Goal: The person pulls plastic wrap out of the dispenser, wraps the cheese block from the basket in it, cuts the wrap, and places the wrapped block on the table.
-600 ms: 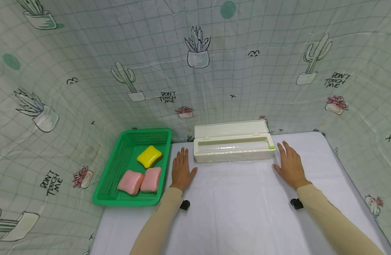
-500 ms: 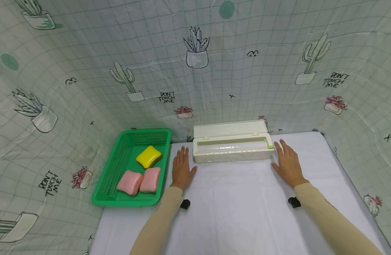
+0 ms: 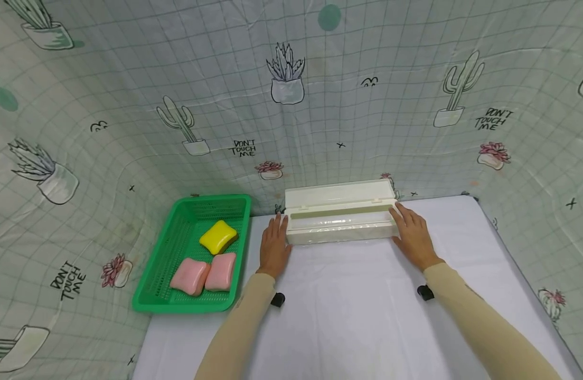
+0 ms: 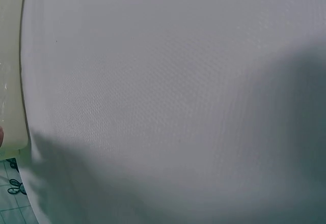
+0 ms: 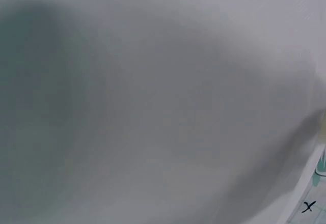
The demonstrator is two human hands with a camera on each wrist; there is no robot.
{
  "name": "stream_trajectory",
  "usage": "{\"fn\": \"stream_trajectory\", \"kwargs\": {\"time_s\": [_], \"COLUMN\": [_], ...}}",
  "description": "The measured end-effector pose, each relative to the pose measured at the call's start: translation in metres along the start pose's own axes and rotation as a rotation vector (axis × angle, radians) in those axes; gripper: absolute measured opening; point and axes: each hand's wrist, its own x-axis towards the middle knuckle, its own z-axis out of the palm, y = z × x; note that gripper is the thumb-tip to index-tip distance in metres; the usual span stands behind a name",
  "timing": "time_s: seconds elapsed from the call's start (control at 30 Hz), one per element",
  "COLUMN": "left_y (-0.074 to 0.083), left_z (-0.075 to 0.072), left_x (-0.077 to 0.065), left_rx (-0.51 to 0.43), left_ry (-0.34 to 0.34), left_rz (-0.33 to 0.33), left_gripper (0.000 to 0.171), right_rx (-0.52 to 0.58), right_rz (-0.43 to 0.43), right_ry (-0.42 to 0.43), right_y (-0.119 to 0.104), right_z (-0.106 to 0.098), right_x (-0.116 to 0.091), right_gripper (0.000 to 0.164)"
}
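Note:
A white cling film dispenser (image 3: 341,234) stands at the back of the table with its lid (image 3: 339,195) raised. A clear, shiny roll of film (image 3: 339,219) lies inside. At the dispenser's left end, my left hand (image 3: 274,248) reaches forward with fairly straight fingers against its side. My right hand (image 3: 414,237) is at the other end, fingertips over the right corner and thumb near the front. In the left wrist view, the dispenser (image 4: 11,71) shows along the left edge with a bit of fingertip. The right wrist view holds mostly tablecloth and shadow.
Left of my left hand stands a green plastic basket (image 3: 144,293). It holds a yellow soap-like block (image 3: 218,237) and two pink ones, the nearer being a pink block (image 3: 189,276). A patterned curtain (image 3: 339,105) rises behind the white-covered table (image 3: 344,316).
Both hands have closed in on the dispenser's ends, the right moving left over the corner with the green tab, now covered. The head view has shifted slightly.

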Motion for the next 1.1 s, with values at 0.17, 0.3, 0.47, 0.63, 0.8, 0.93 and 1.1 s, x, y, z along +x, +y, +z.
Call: {"fn": "stream_trajectory", "kwargs": {"time_s": [0.17, 0.3, 0.47, 0.63, 0.8, 0.93, 1.1], "left_y": [0.000, 0.001, 0.002, -0.001, -0.006, -0.008, -0.007], "left_z": [0.002, 0.002, 0.002, 0.000, 0.001, 0.003, 0.003], "left_x": [0.003, 0.006, 0.007, 0.009, 0.011, 0.011, 0.012], "left_rx": [0.075, 0.139, 0.183, 0.152, 0.154, 0.156, 0.123], "left_ry": [0.035, 0.041, 0.047, 0.029, 0.025, 0.026, 0.014], "left_rz": [0.043, 0.077, 0.098, 0.139, 0.192, 0.195, 0.187], "left_gripper": [0.083, 0.080, 0.076, 0.074, 0.075, 0.077, 0.074], "right_rx": [0.011, 0.043, 0.079, 0.072, 0.030, 0.033, 0.051], "right_rz": [0.000, 0.014, 0.020, -0.023, -0.060, -0.041, -0.031], "right_ry": [-0.002, 0.014, 0.043, 0.031, 0.004, -0.015, 0.004], "right_y": [-0.004, -0.005, -0.006, -0.005, -0.001, -0.002, -0.006], "right_z": [0.003, 0.006, 0.008, 0.007, 0.009, 0.013, 0.013], "right_x": [0.005, 0.007, 0.009, 0.010, 0.010, 0.013, 0.017], "right_gripper": [0.093, 0.089, 0.086, 0.087, 0.091, 0.092, 0.092]}}
